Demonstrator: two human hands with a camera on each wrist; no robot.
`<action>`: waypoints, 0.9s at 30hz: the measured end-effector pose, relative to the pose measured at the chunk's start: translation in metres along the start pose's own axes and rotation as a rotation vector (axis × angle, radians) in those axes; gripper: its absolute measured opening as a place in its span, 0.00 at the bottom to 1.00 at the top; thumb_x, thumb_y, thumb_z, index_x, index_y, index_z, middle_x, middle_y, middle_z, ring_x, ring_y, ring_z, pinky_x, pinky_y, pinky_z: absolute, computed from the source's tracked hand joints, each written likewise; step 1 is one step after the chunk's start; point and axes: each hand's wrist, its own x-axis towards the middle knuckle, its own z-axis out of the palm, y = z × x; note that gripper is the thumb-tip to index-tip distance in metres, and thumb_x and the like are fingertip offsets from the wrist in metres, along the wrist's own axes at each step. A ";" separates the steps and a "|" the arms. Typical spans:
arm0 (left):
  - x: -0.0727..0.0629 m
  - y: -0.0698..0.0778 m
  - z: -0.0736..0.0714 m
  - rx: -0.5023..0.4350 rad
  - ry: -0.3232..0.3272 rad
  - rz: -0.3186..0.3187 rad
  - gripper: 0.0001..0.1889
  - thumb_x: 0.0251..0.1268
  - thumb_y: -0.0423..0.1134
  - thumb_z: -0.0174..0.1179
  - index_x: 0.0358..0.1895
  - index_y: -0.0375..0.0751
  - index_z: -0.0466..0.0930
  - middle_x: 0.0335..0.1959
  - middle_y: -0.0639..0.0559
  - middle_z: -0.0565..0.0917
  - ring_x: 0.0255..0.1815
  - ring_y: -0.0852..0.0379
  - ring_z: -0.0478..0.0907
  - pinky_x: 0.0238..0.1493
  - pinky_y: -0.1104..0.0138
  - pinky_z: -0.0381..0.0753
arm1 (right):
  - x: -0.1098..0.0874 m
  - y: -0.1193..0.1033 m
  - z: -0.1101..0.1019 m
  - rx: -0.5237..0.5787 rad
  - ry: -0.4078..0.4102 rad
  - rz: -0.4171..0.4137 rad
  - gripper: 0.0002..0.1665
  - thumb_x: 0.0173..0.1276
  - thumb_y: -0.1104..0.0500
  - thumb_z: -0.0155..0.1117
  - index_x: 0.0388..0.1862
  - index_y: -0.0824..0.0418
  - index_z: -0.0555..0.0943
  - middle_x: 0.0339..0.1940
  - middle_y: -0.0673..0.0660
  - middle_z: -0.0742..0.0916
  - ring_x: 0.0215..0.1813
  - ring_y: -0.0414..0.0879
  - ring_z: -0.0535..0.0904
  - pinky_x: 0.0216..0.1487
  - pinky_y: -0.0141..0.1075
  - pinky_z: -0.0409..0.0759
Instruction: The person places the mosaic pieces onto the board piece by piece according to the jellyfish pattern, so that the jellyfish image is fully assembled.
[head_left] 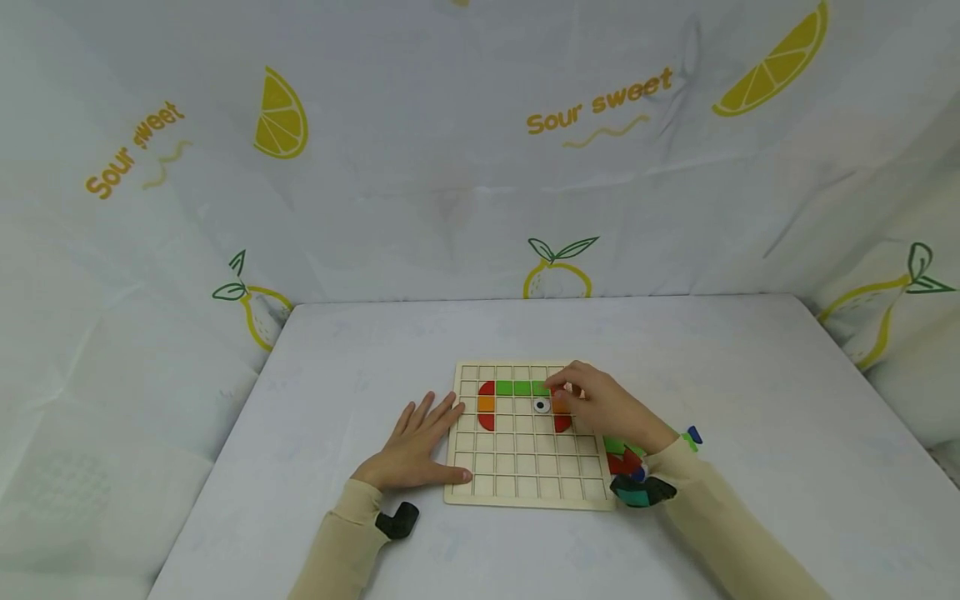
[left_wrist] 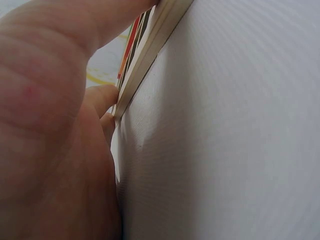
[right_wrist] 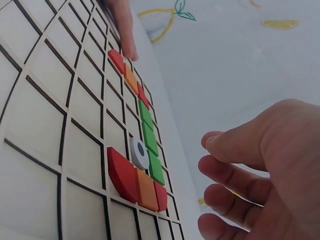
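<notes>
A pale wooden grid board (head_left: 525, 502) lies on the table with coloured pieces set in its upper cells. My left hand (head_left: 416, 450) is spread with straight fingers against the board's left edge, thumb near the lower left corner. Over the upper right of the board, my right hand (head_left: 603, 404) has bent, relaxed fingers; the right wrist view shows nothing between thumb and fingertips. Close by are a round eye piece (right_wrist: 139, 153), an orange square (right_wrist: 146, 189) and two rounded red pieces (right_wrist: 121, 174). Green squares (head_left: 514, 388) form a row leading to another red-orange-red column (head_left: 486, 404).
Loose green, red and blue pieces (head_left: 626, 458) lie beside the board's right edge, partly hidden by the right forearm. A white table (head_left: 360, 350) surrounds the board. Behind it hangs a white cloth (head_left: 420, 217) with lemon prints.
</notes>
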 end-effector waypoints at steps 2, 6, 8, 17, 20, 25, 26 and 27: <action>-0.001 0.002 -0.002 -0.003 -0.001 -0.002 0.57 0.54 0.68 0.68 0.83 0.54 0.47 0.86 0.58 0.42 0.87 0.49 0.27 0.83 0.47 0.24 | -0.006 0.001 -0.007 0.006 0.013 0.005 0.14 0.77 0.61 0.58 0.57 0.60 0.83 0.48 0.53 0.84 0.42 0.44 0.72 0.38 0.31 0.76; -0.001 0.006 -0.005 -0.006 -0.008 -0.009 0.56 0.55 0.67 0.68 0.83 0.54 0.49 0.86 0.57 0.43 0.87 0.48 0.27 0.84 0.45 0.25 | -0.019 0.004 -0.020 -0.001 0.047 0.014 0.14 0.76 0.63 0.60 0.57 0.60 0.83 0.48 0.55 0.84 0.42 0.44 0.72 0.36 0.29 0.76; -0.002 0.006 -0.005 0.000 -0.014 -0.015 0.56 0.55 0.67 0.68 0.83 0.55 0.48 0.86 0.58 0.43 0.87 0.49 0.27 0.84 0.46 0.25 | -0.026 0.004 -0.027 -0.009 0.063 0.017 0.14 0.75 0.64 0.60 0.57 0.60 0.83 0.49 0.56 0.84 0.42 0.44 0.72 0.36 0.29 0.77; -0.001 0.005 -0.004 0.019 -0.009 -0.016 0.56 0.55 0.68 0.67 0.83 0.56 0.48 0.86 0.59 0.43 0.87 0.49 0.27 0.84 0.46 0.25 | -0.057 0.010 -0.052 -0.096 0.098 0.042 0.14 0.72 0.66 0.62 0.55 0.60 0.83 0.49 0.57 0.85 0.43 0.41 0.73 0.37 0.27 0.78; -0.001 0.005 -0.004 0.016 -0.008 -0.012 0.56 0.55 0.68 0.68 0.83 0.55 0.49 0.86 0.58 0.43 0.87 0.49 0.28 0.84 0.45 0.26 | -0.067 0.014 -0.056 -0.106 0.097 0.062 0.15 0.71 0.67 0.63 0.55 0.60 0.82 0.50 0.57 0.86 0.43 0.39 0.73 0.37 0.27 0.78; -0.001 0.006 -0.004 0.010 -0.007 -0.011 0.56 0.54 0.67 0.68 0.83 0.55 0.49 0.86 0.58 0.43 0.87 0.48 0.28 0.84 0.45 0.26 | -0.085 0.018 -0.061 -0.107 0.083 0.087 0.15 0.71 0.68 0.63 0.55 0.60 0.83 0.50 0.56 0.87 0.42 0.35 0.73 0.36 0.28 0.77; -0.001 0.005 -0.003 0.011 -0.006 -0.011 0.56 0.54 0.68 0.68 0.83 0.55 0.49 0.86 0.58 0.43 0.87 0.48 0.28 0.84 0.45 0.26 | -0.088 0.019 -0.061 -0.108 0.079 0.096 0.15 0.71 0.68 0.63 0.55 0.59 0.83 0.49 0.55 0.87 0.42 0.35 0.73 0.36 0.28 0.77; -0.001 0.005 -0.003 0.010 -0.005 -0.011 0.56 0.54 0.68 0.68 0.83 0.55 0.49 0.86 0.58 0.43 0.87 0.48 0.28 0.84 0.45 0.26 | -0.091 0.021 -0.061 -0.109 0.076 0.101 0.15 0.71 0.68 0.63 0.54 0.59 0.83 0.49 0.54 0.87 0.41 0.35 0.72 0.35 0.28 0.77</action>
